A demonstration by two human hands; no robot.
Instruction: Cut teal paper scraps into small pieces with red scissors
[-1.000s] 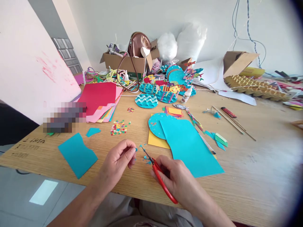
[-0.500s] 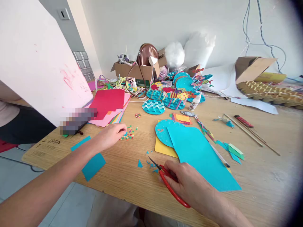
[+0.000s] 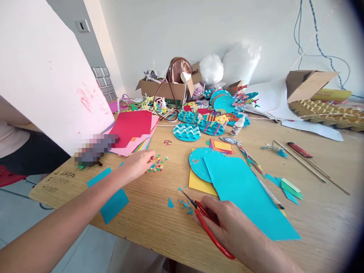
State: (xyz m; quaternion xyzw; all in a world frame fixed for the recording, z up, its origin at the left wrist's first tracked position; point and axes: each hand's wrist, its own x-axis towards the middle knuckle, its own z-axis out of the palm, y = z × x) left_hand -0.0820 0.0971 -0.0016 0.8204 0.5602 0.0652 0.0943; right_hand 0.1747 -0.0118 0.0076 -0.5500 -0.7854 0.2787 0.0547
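Note:
My left hand (image 3: pixel 140 163) is closed at the edge of a scatter of small coloured paper dots (image 3: pixel 159 163); whatever its fingertips hold is too small to make out. Red-handled scissors (image 3: pixel 202 220) are gripped in my right hand (image 3: pixel 220 218), their tips over small blue paper scraps (image 3: pixel 186 206). Right of the scissors a large blue sheet (image 3: pixel 247 189) overlaps a blue disc (image 3: pixel 199 167) and yellow paper (image 3: pixel 199 185). Under my left forearm is a blue piece of paper (image 3: pixel 115 206).
Red and pink sheets (image 3: pixel 132 129) are stacked at the left beside a blurred dark item (image 3: pixel 96 149). Blue wavy craft pieces (image 3: pixel 187 132) and a glue bottle (image 3: pixel 238 126) stand farther back. A cutter (image 3: pixel 300 149) and thin sticks (image 3: pixel 301 161) lie right. Another person sits behind the white board (image 3: pixel 57 76).
The whole view has shifted slightly, with items appearing a little lower and farther right. Both hands keep nearly the same places relative to the dots and scraps.

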